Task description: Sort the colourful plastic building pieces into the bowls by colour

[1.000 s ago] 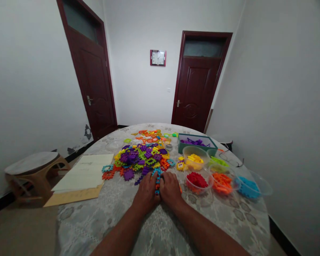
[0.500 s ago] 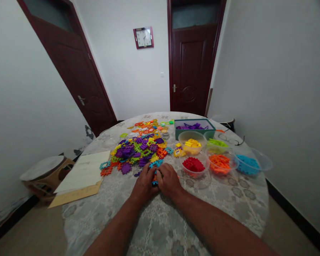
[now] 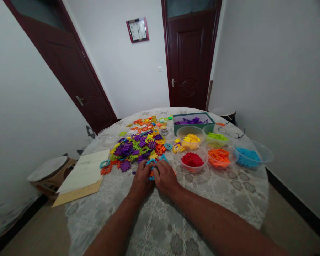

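Left hand [image 3: 141, 179] and right hand [image 3: 165, 177] palms down, fingers closed on blue-and-orange interlocking plastic pieces [image 3: 150, 177]; sheets of paper [image 3: 84, 170] left of hands, writing unreadable.

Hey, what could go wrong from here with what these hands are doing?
The blue and orange interlocking plastic pieces between the left hand and right hand could slip apart and scatter into the loose pile. The right hand is close to the clear bowl of red pieces, which a wide movement might knock. The clear bowl of blue pieces sits near the table's edge, so a bump could tip it off.
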The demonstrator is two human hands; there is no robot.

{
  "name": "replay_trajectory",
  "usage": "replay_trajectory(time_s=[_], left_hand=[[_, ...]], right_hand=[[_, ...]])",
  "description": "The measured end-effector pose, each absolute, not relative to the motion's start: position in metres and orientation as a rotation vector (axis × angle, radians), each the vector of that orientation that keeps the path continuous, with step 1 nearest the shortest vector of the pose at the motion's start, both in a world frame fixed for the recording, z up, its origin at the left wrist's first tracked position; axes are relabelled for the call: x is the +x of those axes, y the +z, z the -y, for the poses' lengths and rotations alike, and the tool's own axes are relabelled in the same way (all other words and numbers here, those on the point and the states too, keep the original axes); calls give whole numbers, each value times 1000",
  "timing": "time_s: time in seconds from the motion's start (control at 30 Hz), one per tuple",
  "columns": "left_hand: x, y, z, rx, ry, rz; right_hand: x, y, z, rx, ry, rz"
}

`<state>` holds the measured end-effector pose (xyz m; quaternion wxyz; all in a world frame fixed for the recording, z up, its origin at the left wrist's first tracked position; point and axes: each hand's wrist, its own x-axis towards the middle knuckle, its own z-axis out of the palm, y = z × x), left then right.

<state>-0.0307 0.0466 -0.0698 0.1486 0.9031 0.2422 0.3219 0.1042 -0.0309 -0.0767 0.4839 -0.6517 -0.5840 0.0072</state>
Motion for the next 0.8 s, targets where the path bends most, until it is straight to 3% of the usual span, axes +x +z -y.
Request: replay_trajectory(time_s=[0.4,0.8], left_hand=[[-24,-70,-53,2578,977,-660],[-29,-68,-63,2429,1168,-795]], right_hand=[[108,-70,30,-1456,81,1331],[122,-75,30,-1603,24,1317]])
